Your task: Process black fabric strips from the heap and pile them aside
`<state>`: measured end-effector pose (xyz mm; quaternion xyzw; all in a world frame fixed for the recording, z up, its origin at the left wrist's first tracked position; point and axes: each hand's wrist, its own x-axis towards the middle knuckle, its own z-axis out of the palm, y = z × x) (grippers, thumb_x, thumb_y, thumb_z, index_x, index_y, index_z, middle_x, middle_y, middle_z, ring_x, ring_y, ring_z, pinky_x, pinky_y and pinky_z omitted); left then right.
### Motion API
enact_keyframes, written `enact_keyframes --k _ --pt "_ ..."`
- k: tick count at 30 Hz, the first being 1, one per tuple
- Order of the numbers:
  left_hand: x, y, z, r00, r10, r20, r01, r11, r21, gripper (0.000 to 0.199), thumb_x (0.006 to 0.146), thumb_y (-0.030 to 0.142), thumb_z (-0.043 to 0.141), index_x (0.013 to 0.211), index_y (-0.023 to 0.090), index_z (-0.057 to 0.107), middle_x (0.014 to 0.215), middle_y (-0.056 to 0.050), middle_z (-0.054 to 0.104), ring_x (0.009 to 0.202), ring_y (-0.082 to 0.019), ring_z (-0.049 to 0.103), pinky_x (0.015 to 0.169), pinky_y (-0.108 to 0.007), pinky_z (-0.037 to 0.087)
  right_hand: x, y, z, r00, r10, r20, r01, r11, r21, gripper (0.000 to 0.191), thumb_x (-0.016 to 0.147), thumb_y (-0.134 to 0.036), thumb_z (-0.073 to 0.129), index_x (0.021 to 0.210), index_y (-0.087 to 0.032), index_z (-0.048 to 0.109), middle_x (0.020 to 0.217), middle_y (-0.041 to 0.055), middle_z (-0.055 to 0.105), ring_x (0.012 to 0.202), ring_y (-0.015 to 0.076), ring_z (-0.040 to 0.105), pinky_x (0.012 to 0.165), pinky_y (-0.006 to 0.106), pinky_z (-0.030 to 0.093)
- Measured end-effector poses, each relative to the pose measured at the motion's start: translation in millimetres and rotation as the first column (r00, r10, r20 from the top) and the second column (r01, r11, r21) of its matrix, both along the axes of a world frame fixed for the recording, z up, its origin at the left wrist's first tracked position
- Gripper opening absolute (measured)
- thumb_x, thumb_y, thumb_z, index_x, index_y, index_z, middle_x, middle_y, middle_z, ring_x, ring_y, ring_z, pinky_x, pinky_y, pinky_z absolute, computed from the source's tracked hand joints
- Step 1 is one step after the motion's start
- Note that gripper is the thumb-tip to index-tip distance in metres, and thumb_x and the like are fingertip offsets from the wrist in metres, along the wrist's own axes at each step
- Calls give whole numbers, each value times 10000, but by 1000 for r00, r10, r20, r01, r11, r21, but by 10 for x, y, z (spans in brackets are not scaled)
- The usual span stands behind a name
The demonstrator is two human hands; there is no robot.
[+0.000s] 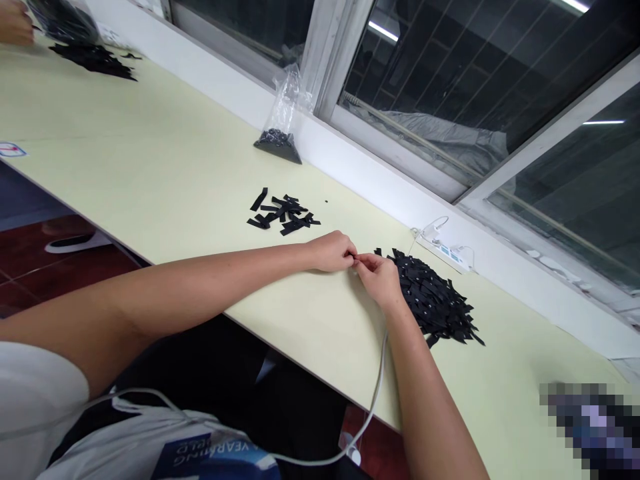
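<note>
Black small piece, mostly hidden | left hand: fingers curled tight, gripping it | right hand: fingertips pinched on it | flat black strips heaped beside right hand

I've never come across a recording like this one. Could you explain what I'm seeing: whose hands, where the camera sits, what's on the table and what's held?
There is no machine here: the bare left hand and right hand belong to the person wearing the camera on their head. This single picture looks forward and down from there. Their fingertips meet around a small dark piece, mostly hidden by the fingers. On the pale yellow-green tabletop, a large heap of flat black strips lies beside the right hand, with a smaller scatter of black strips beyond the left. Behind that stands a clear plastic bag with black contents.
</note>
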<state>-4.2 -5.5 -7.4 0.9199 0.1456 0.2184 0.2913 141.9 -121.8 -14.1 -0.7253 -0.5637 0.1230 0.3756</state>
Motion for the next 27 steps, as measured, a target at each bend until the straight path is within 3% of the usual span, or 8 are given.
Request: enact_keyframes --k 7,17,20,24,27 --pt "-40 48 42 999 -22 -50 29 988 151 204 752 161 553 725 174 754 650 -25 691 593 -135 542 588 -270 368 47 22 -33 1000 27 14 -25 995 -93 235 793 -386 581 828 -210 733 736 13 712 640 160 585 631 285 424" --pt "-86 85 109 993 -12 -113 36 976 215 112 763 188 582 696 169 670 663 -19 643 605 -134 512 586 -278 340 2 -13 26 991 48 125 -29 988 -150 246 820 -379 530 803 -217 715 708 10 687 653 166 569 638 289 396" --pt "-94 128 108 996 16 -86 4 975 222 134 808 205 562 794 159 687 786 -49 682 705 -158 565 647 -283 384 55 -4 -1 999 18 46 -13 995 -99 267 822 -410 545 836 -203 712 739 22 695 668 170 581 652 288 420" --pt "-81 204 91 996 88 18 -89 976 196 300 926 190 449 1114 133 676 1123 -114 686 1011 -200 602 867 -292 420 167 18 -70 995 -29 -98 26 999 -28 375 817 -529 568 881 -182 695 737 35 676 619 162 552 575 275 419" --pt "-65 249 80 994 111 10 -111 981 160 327 948 157 421 1165 127 665 1138 -124 681 1031 -208 603 892 -304 418 222 33 -115 983 -51 -178 49 999 -14 473 795 -626 574 892 -175 679 728 40 658 576 149 523 514 263 405"
